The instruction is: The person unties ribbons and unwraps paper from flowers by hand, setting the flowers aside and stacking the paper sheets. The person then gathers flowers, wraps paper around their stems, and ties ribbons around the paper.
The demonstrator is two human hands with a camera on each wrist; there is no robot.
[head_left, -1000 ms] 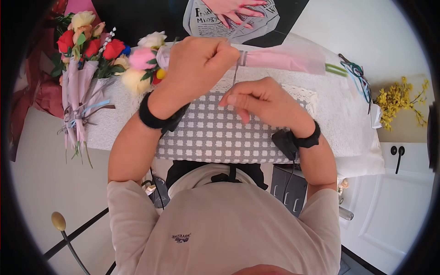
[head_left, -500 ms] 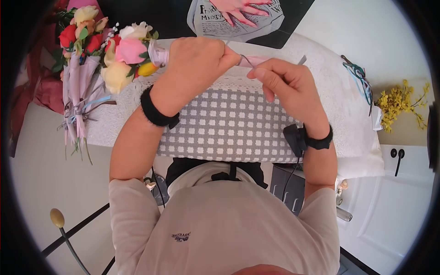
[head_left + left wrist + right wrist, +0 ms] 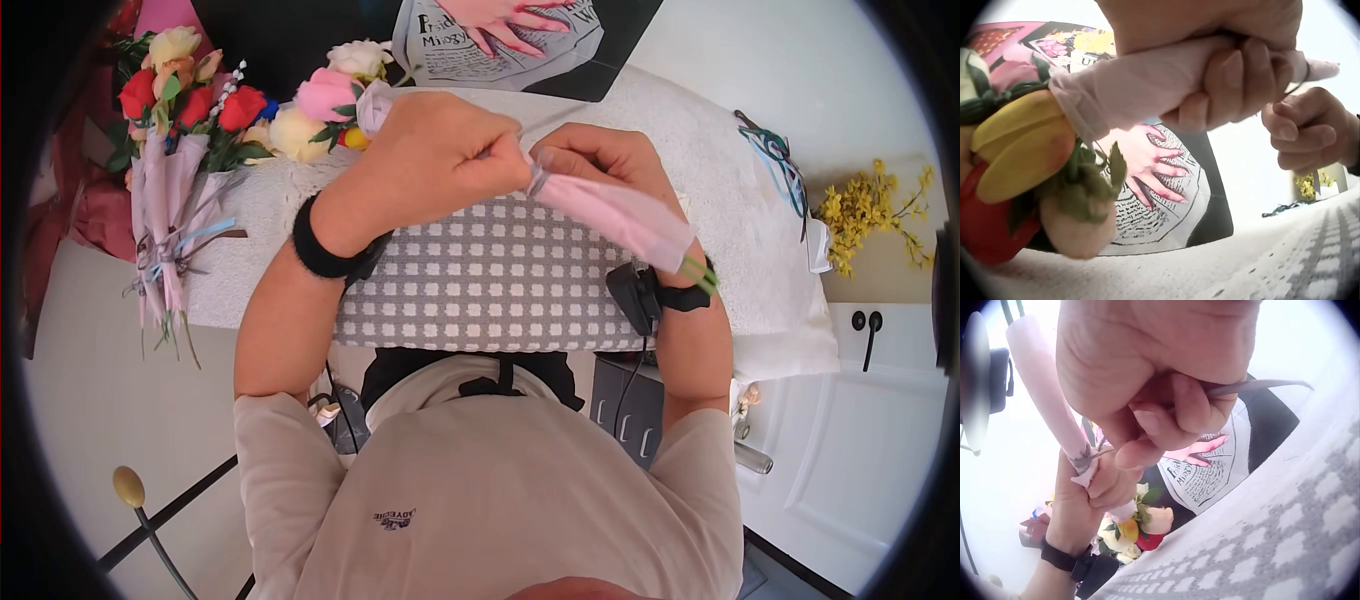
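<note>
My left hand (image 3: 440, 150) grips a small bouquet around its pale pink wrapping paper (image 3: 1135, 78). The flower heads, among them a yellow tulip (image 3: 1019, 147) and a pink rose (image 3: 327, 95), point left. From the other side of the fist the wrapped stem end (image 3: 615, 215) slants down over my right forearm. A grey ribbon (image 3: 1085, 461) circles the wrapping right beside the left fist. Close by, my right hand (image 3: 605, 155) pinches this ribbon, and its loose tail (image 3: 1260, 386) sticks out behind the curled fingers. In the head view the stem end partly covers the right hand.
Other wrapped bouquets (image 3: 165, 200) lie at the table's left. A grey checked cushion (image 3: 480, 290) lies below the hands on the white tablecloth (image 3: 750, 270). A dark printed sheet (image 3: 600, 70) is at the back; ribbons (image 3: 775, 165) and yellow flowers (image 3: 870, 225) are at the right.
My right hand has risen from over the cushion and drawn the ribbon rightward; it is now behind the stems. The bouquet's stem end has swung down toward my right forearm.
</note>
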